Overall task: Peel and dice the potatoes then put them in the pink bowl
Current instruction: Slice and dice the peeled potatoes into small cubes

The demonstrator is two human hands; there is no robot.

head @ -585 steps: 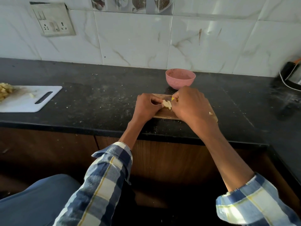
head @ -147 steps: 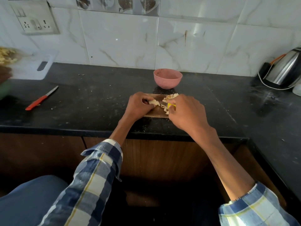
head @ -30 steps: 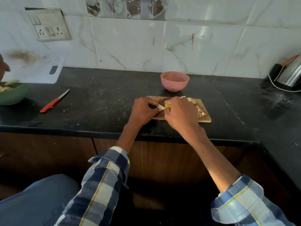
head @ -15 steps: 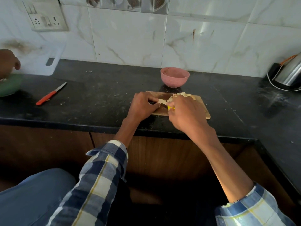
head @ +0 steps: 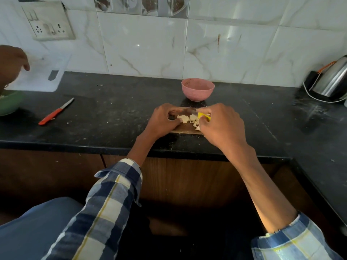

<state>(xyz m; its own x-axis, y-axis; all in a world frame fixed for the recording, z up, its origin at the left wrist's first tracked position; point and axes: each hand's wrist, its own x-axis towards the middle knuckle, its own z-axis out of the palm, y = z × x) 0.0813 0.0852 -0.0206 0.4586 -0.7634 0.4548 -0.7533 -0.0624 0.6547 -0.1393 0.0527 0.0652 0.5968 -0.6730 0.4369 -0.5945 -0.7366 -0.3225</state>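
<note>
A small wooden cutting board (head: 185, 130) lies near the counter's front edge, with pale potato pieces (head: 193, 119) on it. My left hand (head: 163, 120) pinches a potato piece (head: 183, 118) against the board. My right hand (head: 221, 126) grips a yellow-handled knife (head: 203, 115); its blade reaches left over the pieces. My right hand hides most of the board's right side. The pink bowl (head: 197, 89) stands just behind the board, and I see no potato inside.
A red-handled knife (head: 56, 111) lies on the black counter at the left. Farther left stand a green bowl (head: 9, 104) and a white cutting board (head: 37, 76), with another person's hand (head: 11, 62) above them. A steel kettle (head: 330, 79) sits at the far right.
My right hand with the knife shifted slightly right, and several cut pieces now show between my hands. The other person's hand at the left rose from the green bowl.
</note>
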